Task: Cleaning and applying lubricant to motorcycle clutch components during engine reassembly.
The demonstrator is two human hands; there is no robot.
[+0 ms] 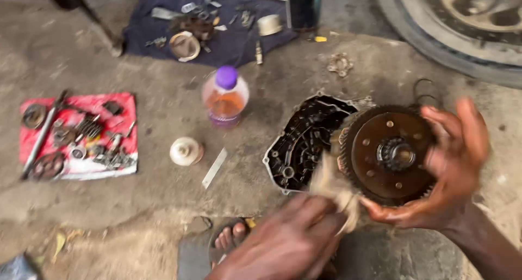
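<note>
Right hand (454,165) cupped around toothed gear wheel (389,155), held above floor at right. Left hand (288,242) pinching rag (334,185) against wheel's near-left rim. Engine cover (302,141) just left, on floor.

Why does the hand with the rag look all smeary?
Head view: the left hand and its rag are smeared by motion blur; the right hand around the gear is a little soft too; the bottle and the parts on the red cloth are clearer; the daylight is flat and even, with only soft shadows on the ground.
</note>
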